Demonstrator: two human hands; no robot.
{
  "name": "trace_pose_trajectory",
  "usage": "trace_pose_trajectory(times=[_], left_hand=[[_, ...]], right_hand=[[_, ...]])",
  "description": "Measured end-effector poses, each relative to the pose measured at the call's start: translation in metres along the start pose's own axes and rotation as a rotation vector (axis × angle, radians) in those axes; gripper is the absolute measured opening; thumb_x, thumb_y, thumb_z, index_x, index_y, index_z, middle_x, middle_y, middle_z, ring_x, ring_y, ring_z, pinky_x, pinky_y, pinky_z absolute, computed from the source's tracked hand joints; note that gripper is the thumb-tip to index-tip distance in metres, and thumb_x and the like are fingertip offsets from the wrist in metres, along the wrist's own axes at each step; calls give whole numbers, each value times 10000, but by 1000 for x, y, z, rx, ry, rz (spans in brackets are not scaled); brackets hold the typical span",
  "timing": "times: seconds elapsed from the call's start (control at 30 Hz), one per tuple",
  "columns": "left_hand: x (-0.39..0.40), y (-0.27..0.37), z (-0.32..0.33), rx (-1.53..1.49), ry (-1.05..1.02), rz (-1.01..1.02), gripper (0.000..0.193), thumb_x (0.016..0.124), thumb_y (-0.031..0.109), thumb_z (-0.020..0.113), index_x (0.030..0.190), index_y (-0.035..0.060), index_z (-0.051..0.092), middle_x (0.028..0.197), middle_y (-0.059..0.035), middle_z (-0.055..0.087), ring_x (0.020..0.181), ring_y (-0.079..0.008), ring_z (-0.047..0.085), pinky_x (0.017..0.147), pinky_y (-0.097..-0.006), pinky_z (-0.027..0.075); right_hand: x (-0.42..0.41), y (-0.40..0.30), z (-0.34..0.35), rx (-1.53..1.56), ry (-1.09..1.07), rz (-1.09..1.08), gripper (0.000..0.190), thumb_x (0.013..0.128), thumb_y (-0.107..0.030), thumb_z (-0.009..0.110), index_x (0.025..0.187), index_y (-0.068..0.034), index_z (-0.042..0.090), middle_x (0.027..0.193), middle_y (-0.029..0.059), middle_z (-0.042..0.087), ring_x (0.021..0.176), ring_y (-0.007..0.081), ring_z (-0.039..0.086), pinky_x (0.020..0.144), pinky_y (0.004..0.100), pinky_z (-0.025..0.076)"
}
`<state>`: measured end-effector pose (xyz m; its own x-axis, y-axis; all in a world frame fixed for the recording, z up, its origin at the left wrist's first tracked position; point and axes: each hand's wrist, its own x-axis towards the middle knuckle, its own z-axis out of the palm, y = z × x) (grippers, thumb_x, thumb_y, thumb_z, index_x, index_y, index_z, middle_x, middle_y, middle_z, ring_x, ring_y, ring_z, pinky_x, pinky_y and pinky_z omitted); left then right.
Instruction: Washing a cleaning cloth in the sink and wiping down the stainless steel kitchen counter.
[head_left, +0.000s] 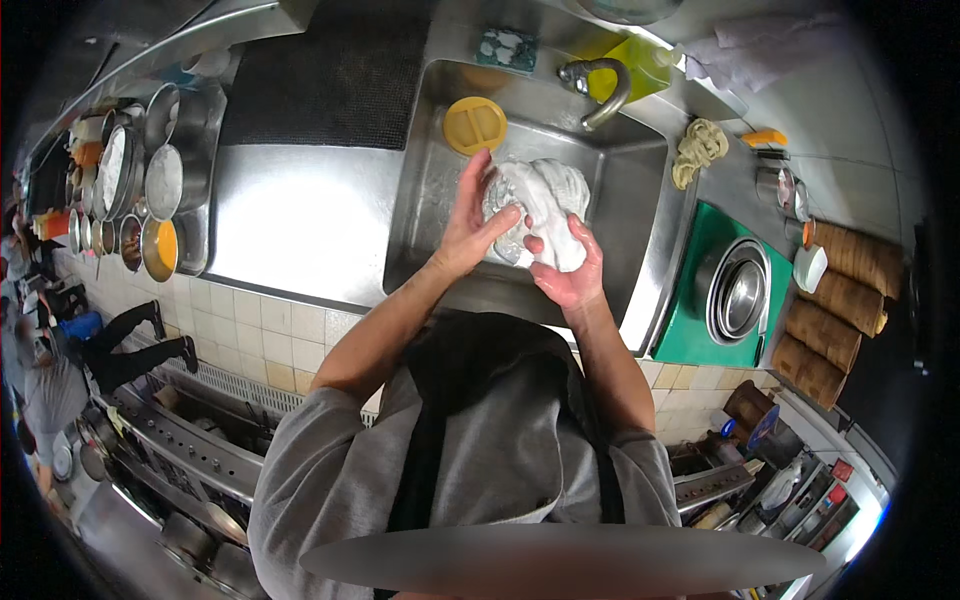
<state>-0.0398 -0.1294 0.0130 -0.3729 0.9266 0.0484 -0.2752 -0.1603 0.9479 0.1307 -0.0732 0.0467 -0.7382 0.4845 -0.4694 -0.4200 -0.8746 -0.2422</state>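
A wet white cloth (551, 214), bunched and sudsy-looking, is over the stainless steel sink (630, 225). My right hand (574, 274) grips its near end, fingers curled round it. My left hand (472, 229) is at the cloth's left side, thumb and fingers spread apart. Its thumb tip comes close to the cloth; whether they touch is unclear. Below the cloth, partly covered, is something clear or wet and shiny (506, 244) that I cannot make out. A round yellow sink strainer or lid (475, 126) with a crossbar lies in the sink's far left corner.
A curved faucet (611, 97) reaches over the sink, beside a yellow-green soap container (637, 67). A scouring sponge (506, 50) and crumpled cloth (699, 152) lie on the rim. Nested steel bowls (739, 292) sit on a green board (690, 330). Food-filled bowls (161, 247) stand left.
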Motion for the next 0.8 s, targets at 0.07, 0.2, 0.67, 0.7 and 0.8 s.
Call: trace_pose_trajectory(times=[0.07, 0.2, 0.67, 0.7, 0.8], left_hand=[[2, -5, 3, -312, -44, -196, 898, 894, 135, 700, 1566, 115, 105, 1497, -104, 324, 1384, -233, 341, 1134, -400, 318], [25, 5, 13, -769, -240, -442, 869, 859, 234, 752, 1541, 154, 219, 1325, -102, 513, 1150, -219, 558, 940, -347, 488], [39, -11, 29, 669, -345, -371, 562, 807, 273, 727, 1260, 23, 509, 1135, -138, 614, 1088, -273, 610, 922, -375, 479], [40, -3, 25, 453, -354, -420, 629, 809, 290, 743, 1318, 29, 480, 1223, -149, 589, 1150, -287, 594, 954, -381, 471], [42, 28, 6, -34, -419, -376, 777, 803, 282, 756, 1437, 47, 374, 1353, -177, 523, 1220, -285, 555, 1002, -410, 457]], right_hand=[[1, -1, -6, 28, -88, 33, 564, 958, -416, 568, 1367, -48, 444, 1186, 129, 573, 915, 198, 583, 418, 237, 416], [-4, 15, 0, -159, -115, 73, 725, 894, -567, 623, 1374, -56, 437, 1134, 101, 584, 908, 185, 589, 421, 221, 417], [26, 35, -39, -601, 317, -17, 284, 848, -85, 671, 1111, -76, 564, 831, 25, 605, 658, 128, 588, 463, 281, 418], [22, 32, -32, -578, 318, -47, 290, 848, -81, 663, 1119, -71, 563, 839, 27, 606, 676, 126, 594, 477, 277, 427], [-3, 10, -12, -345, 118, 144, 305, 859, -157, 662, 1129, -60, 556, 846, 18, 580, 685, 119, 551, 520, 253, 417]])
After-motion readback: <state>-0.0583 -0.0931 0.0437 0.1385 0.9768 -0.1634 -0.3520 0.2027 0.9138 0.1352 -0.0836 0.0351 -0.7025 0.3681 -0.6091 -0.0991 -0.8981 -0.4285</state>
